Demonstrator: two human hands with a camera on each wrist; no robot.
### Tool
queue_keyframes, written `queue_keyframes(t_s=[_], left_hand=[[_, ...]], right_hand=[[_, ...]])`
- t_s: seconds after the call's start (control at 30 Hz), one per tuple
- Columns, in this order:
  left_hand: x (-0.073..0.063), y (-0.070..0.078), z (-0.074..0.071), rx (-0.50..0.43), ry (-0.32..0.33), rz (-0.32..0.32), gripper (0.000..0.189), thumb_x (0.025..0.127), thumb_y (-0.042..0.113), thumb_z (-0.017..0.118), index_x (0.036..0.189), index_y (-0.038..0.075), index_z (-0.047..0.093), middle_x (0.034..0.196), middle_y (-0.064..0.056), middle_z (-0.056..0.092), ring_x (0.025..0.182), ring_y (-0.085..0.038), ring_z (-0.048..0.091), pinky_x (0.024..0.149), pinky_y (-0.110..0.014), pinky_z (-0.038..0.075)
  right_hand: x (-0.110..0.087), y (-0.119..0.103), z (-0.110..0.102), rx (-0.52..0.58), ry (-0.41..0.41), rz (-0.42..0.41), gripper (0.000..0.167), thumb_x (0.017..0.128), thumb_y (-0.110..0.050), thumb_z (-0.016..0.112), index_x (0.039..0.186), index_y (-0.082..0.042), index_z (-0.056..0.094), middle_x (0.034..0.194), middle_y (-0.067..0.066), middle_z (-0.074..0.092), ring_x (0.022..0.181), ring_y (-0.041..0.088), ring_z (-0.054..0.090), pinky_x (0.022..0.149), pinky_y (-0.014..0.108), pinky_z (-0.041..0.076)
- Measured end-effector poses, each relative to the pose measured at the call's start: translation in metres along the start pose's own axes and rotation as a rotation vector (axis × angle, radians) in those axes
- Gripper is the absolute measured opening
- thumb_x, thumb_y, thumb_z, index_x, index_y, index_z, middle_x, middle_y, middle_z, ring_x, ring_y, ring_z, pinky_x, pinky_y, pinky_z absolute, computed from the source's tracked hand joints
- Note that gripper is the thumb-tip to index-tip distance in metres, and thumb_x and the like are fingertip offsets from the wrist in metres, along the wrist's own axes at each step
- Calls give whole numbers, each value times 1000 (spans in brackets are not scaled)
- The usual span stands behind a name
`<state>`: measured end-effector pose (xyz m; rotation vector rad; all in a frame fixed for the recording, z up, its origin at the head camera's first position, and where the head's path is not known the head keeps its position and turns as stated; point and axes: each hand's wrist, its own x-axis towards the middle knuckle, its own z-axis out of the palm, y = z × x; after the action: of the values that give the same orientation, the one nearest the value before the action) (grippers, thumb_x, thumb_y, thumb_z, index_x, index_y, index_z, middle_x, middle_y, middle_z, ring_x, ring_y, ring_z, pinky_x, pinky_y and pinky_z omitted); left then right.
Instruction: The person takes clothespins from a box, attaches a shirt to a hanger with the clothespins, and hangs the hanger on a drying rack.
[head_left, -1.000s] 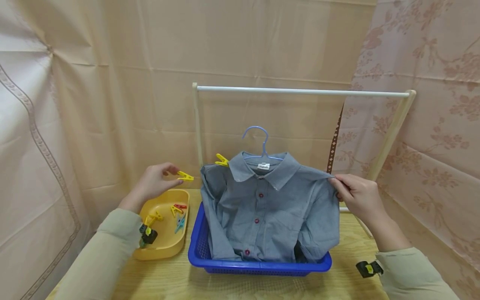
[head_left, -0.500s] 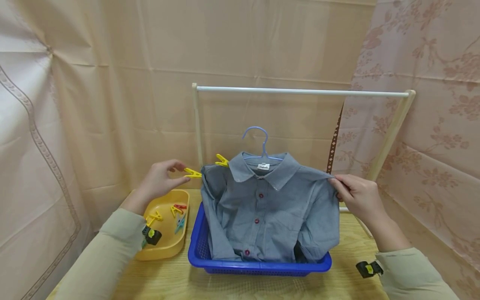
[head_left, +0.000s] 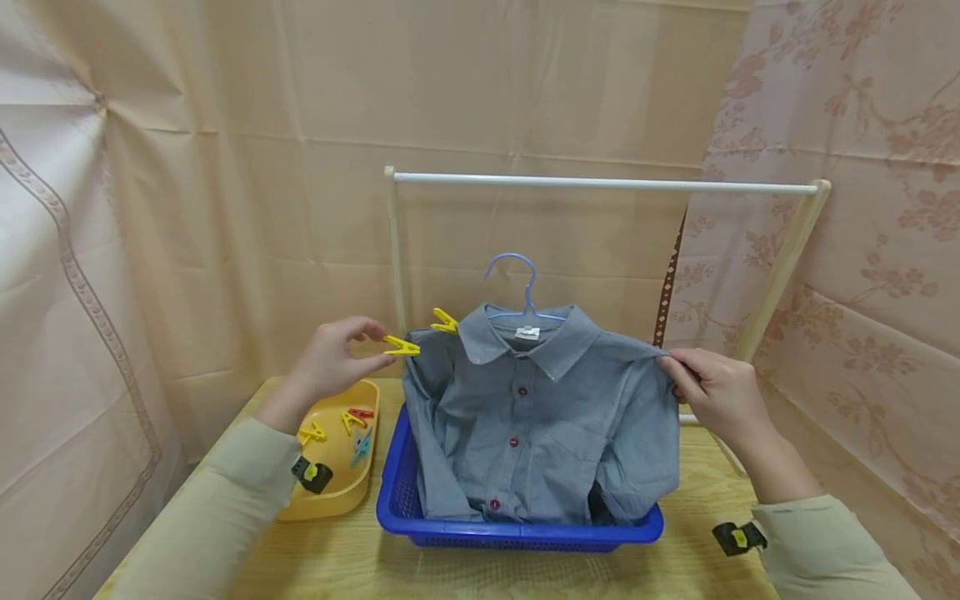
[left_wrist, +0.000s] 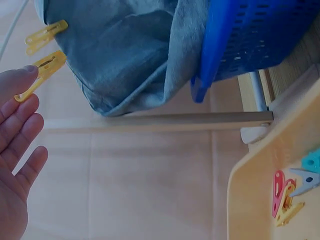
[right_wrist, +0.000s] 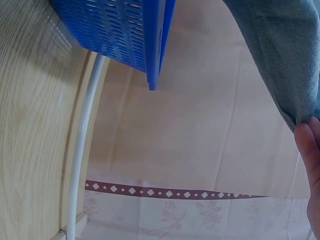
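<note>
A grey-blue button shirt (head_left: 517,417) with a blue hanger (head_left: 528,287) in its collar is propped up in a blue basket (head_left: 517,533). One yellow clothespin (head_left: 445,321) is clipped on the shoulder at the left, beside the collar. Between thumb and fingertips my left hand (head_left: 337,358) pinches a second yellow clothespin (left_wrist: 47,70), its tip right at the shirt's left shoulder edge. My right hand (head_left: 716,387) grips the opposite shoulder, thumb and fingers pinching the cloth (right_wrist: 302,107) at its corner.
Left of the basket stands a yellow tray (head_left: 345,496) with several loose clothespins (head_left: 356,417), partly behind my left forearm. Behind the shirt rises a rack with a white rail (head_left: 600,181) and wooden posts (head_left: 783,275). Curtains surround the wooden table (head_left: 330,567).
My left hand has moved right with its clothespin, from over the tray to the shirt's shoulder edge. The right hand and the shirt have stayed nearly still.
</note>
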<state>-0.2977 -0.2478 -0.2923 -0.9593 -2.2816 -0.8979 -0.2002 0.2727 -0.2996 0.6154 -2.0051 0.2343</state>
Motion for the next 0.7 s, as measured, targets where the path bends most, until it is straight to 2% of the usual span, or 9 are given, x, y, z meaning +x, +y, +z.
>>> queue_keyframes(t_s=[0.23,0.43,0.7], left_hand=[[2,10,3,-12,20,71,31,81,11,88,106,5,72,103,-6,72,96,-25,65,85,-46,54],[4,19,5,-27,39,161,33,78,7,90,105,5,71,102,-5,72,95,-25,66,83,-44,56],[6,32,8,-70,37,215,33,78,4,89,106,4,71,103,-5,70,97,-25,65,67,-30,60]], right_hand=[[0,0,0,15,6,-8,8,87,-7,80,93,-3,77,78,1,73,57,6,60,55,25,51],[1,-1,-1,9,5,-11,12,82,-3,82,94,-3,77,79,3,73,57,7,61,55,26,52],[1,-1,-1,7,1,-7,17,79,1,82,94,-6,78,79,2,73,57,7,60,55,26,51]])
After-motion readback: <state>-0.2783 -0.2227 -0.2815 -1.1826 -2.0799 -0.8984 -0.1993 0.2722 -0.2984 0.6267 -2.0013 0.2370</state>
